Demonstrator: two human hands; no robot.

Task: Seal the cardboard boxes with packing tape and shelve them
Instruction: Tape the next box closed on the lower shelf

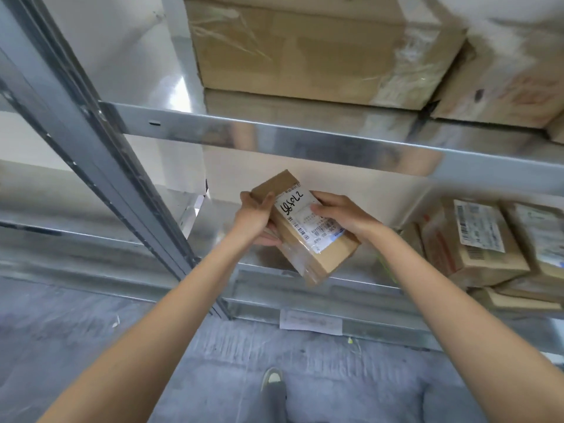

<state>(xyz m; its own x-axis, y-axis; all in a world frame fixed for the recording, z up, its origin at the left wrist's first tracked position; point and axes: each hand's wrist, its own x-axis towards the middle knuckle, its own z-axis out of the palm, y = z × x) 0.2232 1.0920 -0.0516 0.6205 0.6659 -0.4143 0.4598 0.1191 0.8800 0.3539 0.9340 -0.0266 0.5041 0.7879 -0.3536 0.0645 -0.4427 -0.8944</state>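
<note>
Both hands (305, 218) around small box (317, 254)

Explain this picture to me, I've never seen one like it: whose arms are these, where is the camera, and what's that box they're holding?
There is no machine here. The camera sits on a person's head and looks forward and down, so you see their own two bare arms reaching out, and a shoe on the grey floor below.

Both hands hold one small cardboard box: the left hand grips its left side, the right hand curls over the top. The box carries a white shipping label with handwritten numbers and clear tape over one end.

In front stands a metal shelf rack. Larger boxes sit on the upper shelf, and more labelled parcels are stacked on the lower shelf at right.
</note>
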